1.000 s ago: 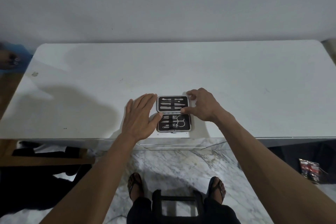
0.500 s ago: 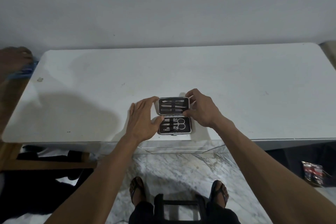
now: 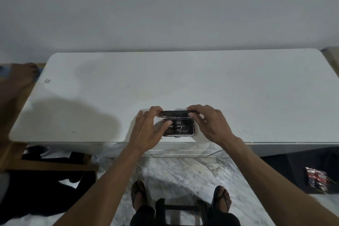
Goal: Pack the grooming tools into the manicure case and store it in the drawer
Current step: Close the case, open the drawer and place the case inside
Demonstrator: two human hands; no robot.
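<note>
Item: small rectangular black manicure case with silver metal rim (image 3: 180, 128), lying near the front edge of the long white rounded-corner tabletop (image 3: 238, 88), about midway along its length. Lower half flat on the surface; hinged lid (image 3: 175, 113) raised at the far side and tilted toward the viewer, partly closed over the base

Contents: silver metal grooming tools (image 3: 180, 129) seated in the black lining of the lower half, among them a small pair of scissors with round finger loops; the other pieces too small and blurred to name. A small metal clasp shows at the front rim of the base

Left hand (image 3: 146, 130): fingers curled round the left end of the lid, fingertips on its top edge, thumb reaching in over the left part of the open base; whether the thumb touches the tools cannot be told

Right hand (image 3: 209, 124): index finger and thumb pinching the right end of the lid, the remaining fingers loosely bent beside the case

Surroundings: plain pale grey wall (image 3: 165, 9) behind the tabletop; marbled grey-white floor (image 3: 174, 172) below; the person's two feet in dark sandals (image 3: 138, 193) by a black frame; a bare foot (image 3: 22, 77) at the left edge; a red and black printed packet (image 3: 317, 179) on a dark surface at lower right
</note>
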